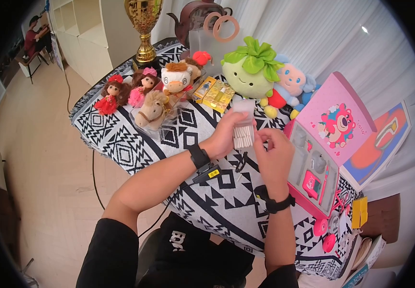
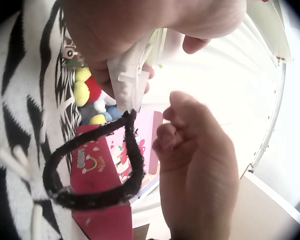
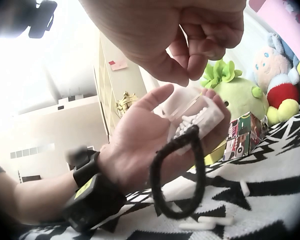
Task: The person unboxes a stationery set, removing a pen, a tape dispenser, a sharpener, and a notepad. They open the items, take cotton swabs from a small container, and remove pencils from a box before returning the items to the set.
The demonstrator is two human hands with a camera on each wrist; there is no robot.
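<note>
My left hand (image 1: 222, 137) grips a small clear plastic box (image 1: 244, 117) with its lid raised. Short white cylindrical sticks (image 3: 192, 121) fill it; their kind is unclear. A fuzzy black loop (image 3: 202, 182) hangs from the low end of the box. Close to the box's right side is my right hand (image 1: 275, 151), fingers curled in and the thumb and fingertip drawn together. Nothing shows between those fingertips in the right wrist view. A few loose white sticks (image 3: 215, 220) lie on the patterned cloth (image 1: 226, 201) below.
Ahead stand a yellow patterned box (image 1: 214, 93), a green plush (image 1: 248, 72), a blue plush (image 1: 291, 81), dolls (image 1: 111, 98), plush animals (image 1: 176, 79) and a gold trophy (image 1: 145, 29). At the right, a pink box (image 1: 308, 168) has its lid up, beside a colourful picture (image 1: 385, 144).
</note>
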